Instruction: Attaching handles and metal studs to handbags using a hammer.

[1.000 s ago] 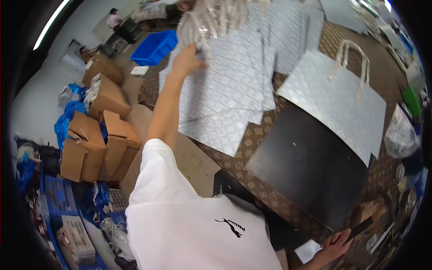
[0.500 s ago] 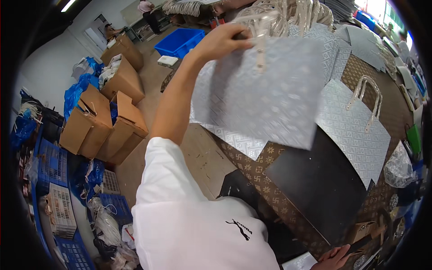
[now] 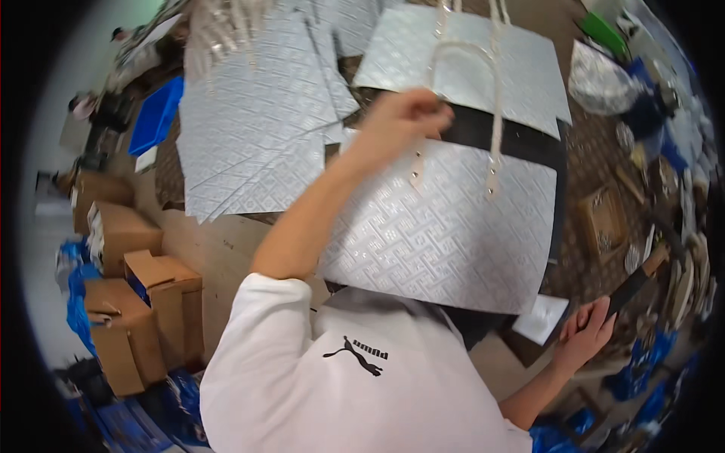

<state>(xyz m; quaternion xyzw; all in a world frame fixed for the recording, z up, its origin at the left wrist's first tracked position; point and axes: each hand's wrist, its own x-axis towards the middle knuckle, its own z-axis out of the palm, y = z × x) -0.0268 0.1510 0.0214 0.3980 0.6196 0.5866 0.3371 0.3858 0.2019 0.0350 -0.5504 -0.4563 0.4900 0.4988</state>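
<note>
A silver, pattern-embossed bag panel [image 3: 445, 234] with a clear strap handle [image 3: 497, 121] fixed by small rivets lies in front of me. My left hand [image 3: 411, 117] is at the left side of that handle, its fingers curled round the strap and slightly blurred. Beyond it lies a second silver panel [image 3: 468, 57] with its own handle, partly over a black board [image 3: 498, 134]. Down to the right, my right hand [image 3: 587, 328] is closed on a black-gripped tool [image 3: 628, 291] with a brown wooden-looking part; its far end is hard to make out.
Fanned silver panels [image 3: 257, 128] with clear handles cover the table's left side. Small boxes and tools crowd the right, near a wooden tray [image 3: 603, 219] and a crumpled clear bag [image 3: 600, 79]. Cardboard boxes [image 3: 124, 325] and a blue bin [image 3: 157, 117] stand on the left.
My left hand has brought the silver panel from over the stack to the right and toward me, onto the black board. The view has turned right, showing more of my right hand and its tool.
</note>
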